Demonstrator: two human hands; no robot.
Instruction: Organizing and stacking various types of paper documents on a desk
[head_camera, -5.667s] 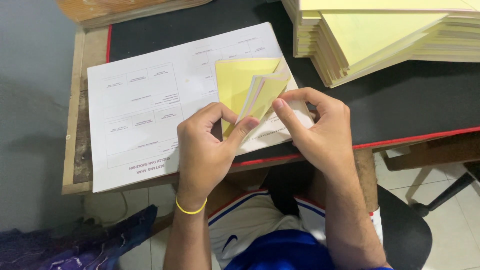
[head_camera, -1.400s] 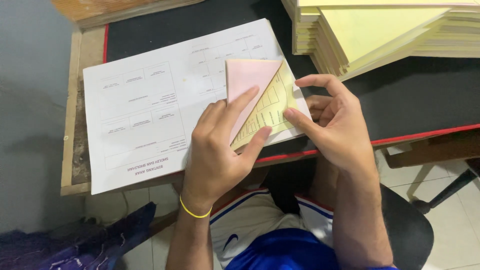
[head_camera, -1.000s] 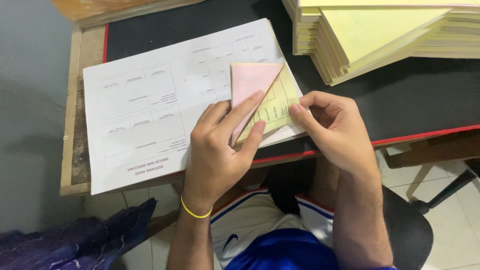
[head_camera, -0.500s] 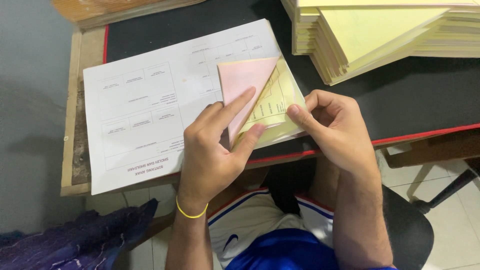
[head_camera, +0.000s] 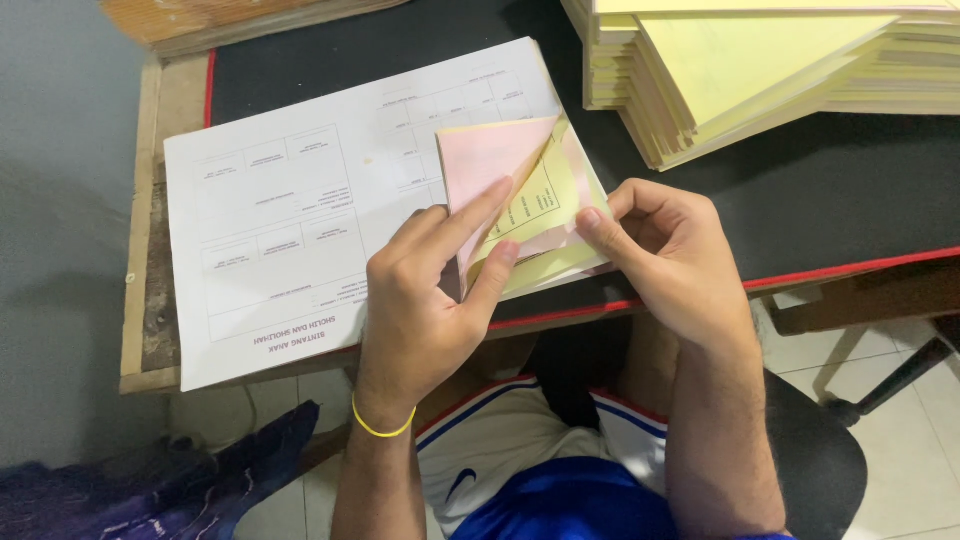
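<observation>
Hidden/cut off: the stack of yellow sheets (head_camera: 760, 70) at the bench's far right corner ran out of the top and right of the view, so its full extent couldn't be seen. The wooden board (head_camera: 230, 20) at the far edge was cut off too. Print on the white form pad (head_camera: 290, 230) was too small to make out. The lower right corner of the pad lay under both hands. The person's arms and lap hid the near edge of the bench (head_camera: 830, 200) in the middle.

The pad lay at a slant near the bench's near left corner, its left part overhanging the near edge. Its right corner was peeled back: a pink sheet (head_camera: 485, 165) folded up, w/ a yellow sheet (head_camera: 540, 200) under it, printed w/ a faint table, folded over as well.

Left hand (head_camera: 430, 300), yellow band (head_camera: 380, 425) at the wrist, pinched the pink sheet btwn forefinger and thumb. Right hand (head_camera: 670, 260) gripped the folded sheets' right edge, fingers curled narrow.
</observation>
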